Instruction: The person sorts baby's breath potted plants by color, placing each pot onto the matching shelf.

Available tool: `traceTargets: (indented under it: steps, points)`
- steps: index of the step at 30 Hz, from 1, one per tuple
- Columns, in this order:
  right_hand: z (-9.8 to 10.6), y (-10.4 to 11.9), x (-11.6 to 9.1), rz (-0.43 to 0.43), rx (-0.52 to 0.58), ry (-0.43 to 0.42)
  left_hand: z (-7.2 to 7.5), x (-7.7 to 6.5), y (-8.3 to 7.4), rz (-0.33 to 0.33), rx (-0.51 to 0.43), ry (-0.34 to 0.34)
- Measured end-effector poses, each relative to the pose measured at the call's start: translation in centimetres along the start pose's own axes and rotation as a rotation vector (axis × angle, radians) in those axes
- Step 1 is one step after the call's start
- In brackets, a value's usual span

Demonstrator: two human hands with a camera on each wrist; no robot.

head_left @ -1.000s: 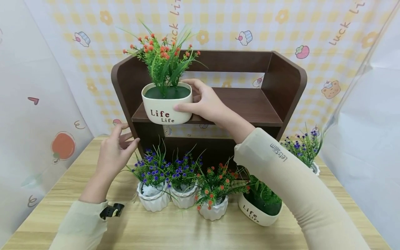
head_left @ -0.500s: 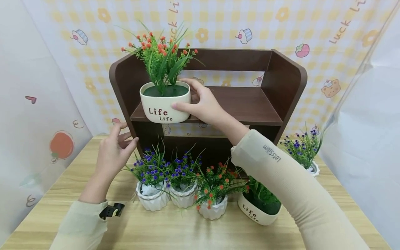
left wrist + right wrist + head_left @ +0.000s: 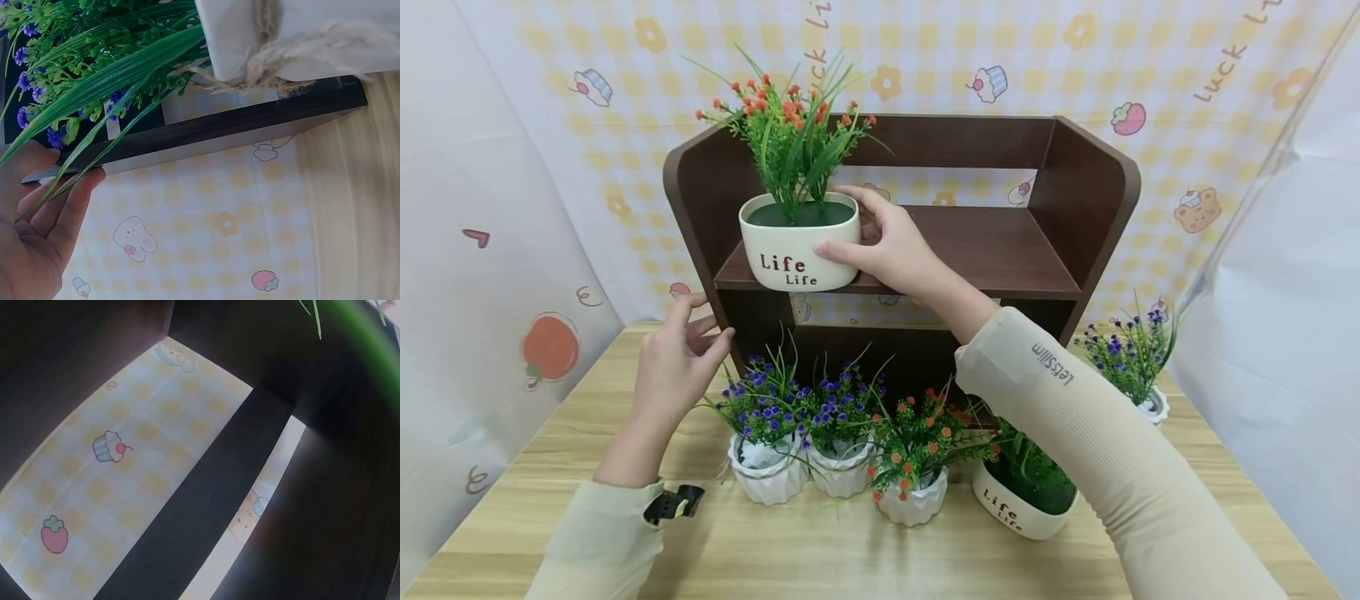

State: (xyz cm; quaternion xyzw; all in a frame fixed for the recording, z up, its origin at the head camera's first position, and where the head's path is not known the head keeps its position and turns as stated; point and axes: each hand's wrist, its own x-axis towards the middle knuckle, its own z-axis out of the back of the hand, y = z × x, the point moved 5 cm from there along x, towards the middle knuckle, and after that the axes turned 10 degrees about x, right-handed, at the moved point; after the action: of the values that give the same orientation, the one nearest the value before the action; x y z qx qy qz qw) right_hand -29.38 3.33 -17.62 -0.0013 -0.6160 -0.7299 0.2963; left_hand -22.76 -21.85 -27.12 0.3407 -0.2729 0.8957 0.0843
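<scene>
My right hand [image 3: 891, 242] grips the right end of an oval cream flowerpot [image 3: 801, 258] lettered "Life", its thumb on the front face. Orange flowers and green leaves grow from this pot. It is upright at the left front of the upper shelf [image 3: 992, 250]; whether its base touches the board cannot be told. My left hand [image 3: 677, 358] pinches the left side panel of the dark brown shelf unit [image 3: 696, 208], thumb on one side and fingers on the other, as the left wrist view shows. Purple flowers [image 3: 53, 134] hang near that thumb.
Before the unit on the wooden table [image 3: 760, 550] stand two white pots with purple flowers [image 3: 767, 471], one with orange flowers [image 3: 913, 500], and another oval "Life" pot [image 3: 1026, 512]. A further purple-flowered plant [image 3: 1127, 358] stands at the right.
The flowerpot and my right hand are almost where they were, with only a slight shift in the view. My left hand keeps its place on the side panel.
</scene>
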Motion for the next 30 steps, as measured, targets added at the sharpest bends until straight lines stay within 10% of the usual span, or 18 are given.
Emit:
traceTargets:
  steps: [30]
  points:
    - [-0.39, -0.38, 0.95, -0.128, -0.003, -0.032, 0.01, -0.06, -0.15, 0.011, 0.020, 0.004]
